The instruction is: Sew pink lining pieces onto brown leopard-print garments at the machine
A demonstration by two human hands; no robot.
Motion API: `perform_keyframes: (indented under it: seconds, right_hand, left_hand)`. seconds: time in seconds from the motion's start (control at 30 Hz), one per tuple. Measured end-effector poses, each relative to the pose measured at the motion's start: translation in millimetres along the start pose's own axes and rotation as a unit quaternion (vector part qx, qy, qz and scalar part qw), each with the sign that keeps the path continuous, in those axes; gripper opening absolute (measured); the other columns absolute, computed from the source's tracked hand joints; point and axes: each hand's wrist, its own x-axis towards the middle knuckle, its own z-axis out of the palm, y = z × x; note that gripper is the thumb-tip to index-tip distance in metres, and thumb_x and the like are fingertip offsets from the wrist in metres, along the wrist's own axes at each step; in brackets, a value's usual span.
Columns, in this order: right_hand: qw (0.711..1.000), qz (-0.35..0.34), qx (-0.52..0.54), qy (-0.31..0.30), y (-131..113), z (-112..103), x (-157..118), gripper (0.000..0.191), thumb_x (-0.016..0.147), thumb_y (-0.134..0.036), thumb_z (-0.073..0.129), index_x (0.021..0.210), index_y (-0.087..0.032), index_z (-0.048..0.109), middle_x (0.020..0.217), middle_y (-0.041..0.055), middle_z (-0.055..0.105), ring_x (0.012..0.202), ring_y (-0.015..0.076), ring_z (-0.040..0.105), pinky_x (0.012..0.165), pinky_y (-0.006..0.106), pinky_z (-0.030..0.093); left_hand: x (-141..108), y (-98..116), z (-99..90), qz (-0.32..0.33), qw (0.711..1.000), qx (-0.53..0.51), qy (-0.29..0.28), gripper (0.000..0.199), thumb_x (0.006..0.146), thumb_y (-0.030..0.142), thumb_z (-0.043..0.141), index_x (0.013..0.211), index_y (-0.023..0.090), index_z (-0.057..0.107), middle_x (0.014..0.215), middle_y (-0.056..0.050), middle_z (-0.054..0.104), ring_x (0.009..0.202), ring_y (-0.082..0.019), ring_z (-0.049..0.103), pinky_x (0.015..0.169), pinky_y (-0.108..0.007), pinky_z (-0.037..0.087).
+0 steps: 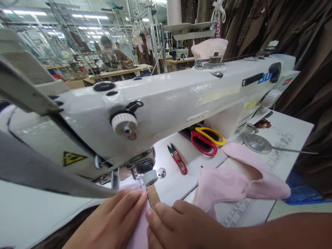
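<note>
While hands (111, 218) touch pink fabric (138, 232), ruler (243, 211) reads "20".

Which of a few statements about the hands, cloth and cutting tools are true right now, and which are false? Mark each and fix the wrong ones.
1. The left hand rests on pink cloth at the sewing machine. True.
2. The right hand is holding the red snips. False: the snips lie on the white table, apart from both hands.
3. The scissors have one yellow and one red handle. True.
4. More pink fabric lies to the left of the hands. False: it lies to their right.
5. Ruler markings show on the tabletop. True.
</note>
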Motion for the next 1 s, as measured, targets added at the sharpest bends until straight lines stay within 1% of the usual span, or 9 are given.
perform_keyframes:
  seconds: [0.07, 0.17, 0.23, 0.33, 0.4, 0.5, 0.7, 0.87, 1.0]
  right_hand:
    - [0.999, 0.010, -0.008, 0.037, 0, -2, -6, 0.018, 0.090, -0.006, 0.051, 0.080, -0.011, 0.065, 0.089, 0.0133, 0.077, 0.072, 0.0217, 0.070, 0.036, 0.027, 0.035]
    - [1.000, 0.001, 0.013, 0.017, 1, -3, -12, 0.023, 0.098, -0.012, 0.048, 0.084, -0.011, 0.066, 0.095, 0.0138, 0.077, 0.070, 0.0195, 0.069, 0.037, 0.026, 0.035]
    - [0.999, -0.009, 0.034, -0.020, 4, -6, -13, 0.023, 0.101, -0.016, 0.047, 0.090, -0.010, 0.067, 0.099, 0.0133, 0.076, 0.072, 0.0189, 0.068, 0.038, 0.027, 0.035]
    - [0.990, -0.022, 0.087, -0.107, 14, -18, -5, 0.015, 0.098, -0.015, 0.056, 0.087, -0.014, 0.066, 0.090, 0.0065, 0.074, 0.070, 0.0187, 0.065, 0.044, 0.028, 0.040]
    - [0.976, 0.000, 0.125, -0.179, 24, -29, 4, 0.009, 0.094, -0.016, 0.062, 0.086, -0.015, 0.065, 0.089, 0.0044, 0.072, 0.072, 0.0192, 0.063, 0.054, 0.030, 0.047]
    - [0.958, 0.063, 0.140, -0.243, 35, -39, 19, 0.013, 0.093, -0.021, 0.064, 0.099, -0.010, 0.067, 0.108, 0.0107, 0.071, 0.088, 0.0230, 0.063, 0.072, 0.036, 0.052]
    - [0.952, 0.082, 0.126, -0.267, 35, -32, 23, 0.033, 0.093, -0.028, 0.062, 0.116, -0.005, 0.064, 0.121, 0.0182, 0.066, 0.101, 0.0278, 0.060, 0.079, 0.041, 0.052]
    - [0.956, 0.078, 0.113, -0.259, 32, -32, 17, 0.035, 0.091, -0.030, 0.065, 0.117, -0.007, 0.063, 0.128, 0.0177, 0.062, 0.097, 0.0275, 0.059, 0.076, 0.040, 0.051]
    - [0.954, 0.077, 0.110, -0.267, 33, -37, 16, 0.034, 0.093, -0.028, 0.064, 0.119, -0.007, 0.062, 0.128, 0.0160, 0.062, 0.097, 0.0274, 0.057, 0.075, 0.041, 0.051]
  left_hand:
    - [4, 5, 0.1, -0.005, 1.000, -0.008, 0.008, 0.048, 0.095, 0.016, 0.048, 0.143, 0.021, 0.053, 0.136, -0.006, 0.065, 0.123, -0.022, 0.061, 0.109, -0.034, 0.050]
    - [6, 9, -0.6, -0.009, 0.999, -0.016, 0.027, 0.044, 0.095, 0.016, 0.048, 0.138, 0.017, 0.057, 0.130, -0.008, 0.067, 0.119, -0.022, 0.061, 0.108, -0.034, 0.051]
    - [7, 11, -1.5, -0.009, 0.999, -0.021, 0.033, 0.044, 0.095, 0.016, 0.048, 0.138, 0.015, 0.057, 0.128, -0.009, 0.067, 0.119, -0.023, 0.060, 0.108, -0.034, 0.049]
    - [11, 14, -4.0, -0.015, 0.998, -0.030, 0.048, 0.042, 0.096, 0.014, 0.045, 0.135, 0.014, 0.059, 0.122, -0.009, 0.068, 0.115, -0.022, 0.061, 0.107, -0.033, 0.048]
    - [16, 16, -7.1, -0.016, 0.997, -0.040, 0.064, 0.039, 0.096, 0.012, 0.043, 0.131, 0.013, 0.062, 0.116, -0.009, 0.069, 0.109, -0.021, 0.062, 0.104, -0.031, 0.049]
    - [24, 19, -13.2, -0.007, 0.995, -0.044, 0.088, 0.035, 0.098, 0.010, 0.042, 0.123, 0.013, 0.066, 0.110, -0.009, 0.069, 0.102, -0.018, 0.062, 0.098, -0.028, 0.050]
    - [24, 18, -17.2, -0.007, 0.991, -0.073, 0.108, 0.033, 0.096, 0.008, 0.046, 0.120, 0.015, 0.067, 0.109, -0.007, 0.070, 0.104, -0.017, 0.063, 0.097, -0.027, 0.052]
    - [18, 20, -15.9, -0.017, 0.992, -0.084, 0.087, 0.034, 0.095, 0.005, 0.046, 0.123, 0.013, 0.065, 0.116, -0.008, 0.069, 0.111, -0.018, 0.061, 0.104, -0.029, 0.048]
    - [20, 22, -15.4, -0.014, 0.993, -0.061, 0.104, 0.034, 0.098, 0.008, 0.040, 0.119, 0.015, 0.067, 0.110, -0.007, 0.071, 0.104, -0.016, 0.063, 0.098, -0.028, 0.050]
